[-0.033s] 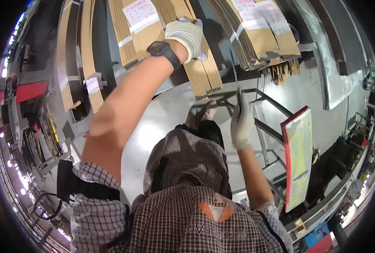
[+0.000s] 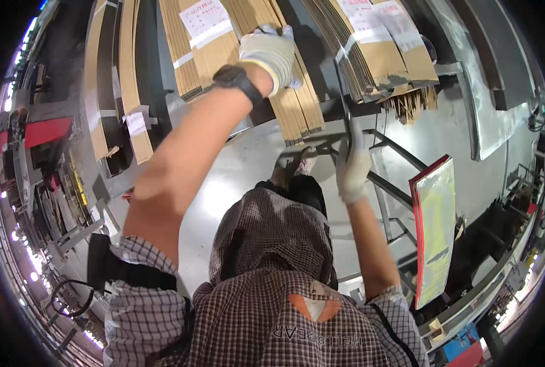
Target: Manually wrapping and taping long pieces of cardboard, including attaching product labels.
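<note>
My left hand (image 2: 267,56), in a striped knitted glove, is closed over a narrow stack of long brown cardboard strips (image 2: 295,113), with its fingers curled across the top. The strips' near ends stick out past the bench edge. In front of me to the right, my right hand (image 2: 353,171), in a pale glove, grips a long thin dark tool (image 2: 346,113) that points up and away beside the strips. Its exact kind cannot be made out. Left of my left hand lies a wider cardboard bundle (image 2: 208,58) with a white paper label.
More cardboard bundles lie at the right (image 2: 373,58) and the left (image 2: 131,79), with torn cardboard edges (image 2: 410,104) hanging below the right one. A dark metal frame (image 2: 401,150) stands below the bench. Near it is a yellowish panel with a red edge (image 2: 434,232).
My right hand and the thin tool have shifted slightly, and the tool shows darker and clearer against the bench. My left hand stays on the strips.
</note>
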Tool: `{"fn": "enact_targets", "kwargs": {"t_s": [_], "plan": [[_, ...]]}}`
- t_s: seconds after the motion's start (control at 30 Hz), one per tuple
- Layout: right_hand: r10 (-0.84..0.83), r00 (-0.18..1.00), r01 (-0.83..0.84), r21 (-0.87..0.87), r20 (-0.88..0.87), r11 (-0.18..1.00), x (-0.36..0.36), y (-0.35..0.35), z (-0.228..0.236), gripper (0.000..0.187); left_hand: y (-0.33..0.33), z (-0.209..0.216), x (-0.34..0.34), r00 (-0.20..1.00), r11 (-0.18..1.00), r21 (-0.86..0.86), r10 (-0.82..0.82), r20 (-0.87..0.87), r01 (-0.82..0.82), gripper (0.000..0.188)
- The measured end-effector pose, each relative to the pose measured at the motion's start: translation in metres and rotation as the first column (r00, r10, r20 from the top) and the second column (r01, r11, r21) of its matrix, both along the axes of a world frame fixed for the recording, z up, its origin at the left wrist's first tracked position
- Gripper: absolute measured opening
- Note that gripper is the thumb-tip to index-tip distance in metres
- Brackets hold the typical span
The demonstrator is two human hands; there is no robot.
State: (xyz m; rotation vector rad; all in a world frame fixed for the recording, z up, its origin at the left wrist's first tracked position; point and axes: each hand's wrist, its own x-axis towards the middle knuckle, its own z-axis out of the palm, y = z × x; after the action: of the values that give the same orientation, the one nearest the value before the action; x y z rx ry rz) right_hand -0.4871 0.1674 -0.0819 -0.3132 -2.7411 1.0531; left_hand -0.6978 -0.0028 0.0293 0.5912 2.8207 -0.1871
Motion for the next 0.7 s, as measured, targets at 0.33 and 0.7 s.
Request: {"fn": "enact_targets", "kwargs": {"t_s": [0.33,0.7], "plan": [[0.083,0.957,-0.063,0.082,-0.279,0.995,-0.046,0.003,0.012,0.031,-0.045,-0.054,0.175,0.827,0.122,0.866,0.387,0.408,-0.485,0.030],[0.311,0.939,-0.212,-0.470,0.145,0.857,-0.042,-0.014,-0.012,0.050,0.011,-0.102,0.162,0.324,-0.503,0.258,-0.047,0.945,-0.825,0.050]]}}
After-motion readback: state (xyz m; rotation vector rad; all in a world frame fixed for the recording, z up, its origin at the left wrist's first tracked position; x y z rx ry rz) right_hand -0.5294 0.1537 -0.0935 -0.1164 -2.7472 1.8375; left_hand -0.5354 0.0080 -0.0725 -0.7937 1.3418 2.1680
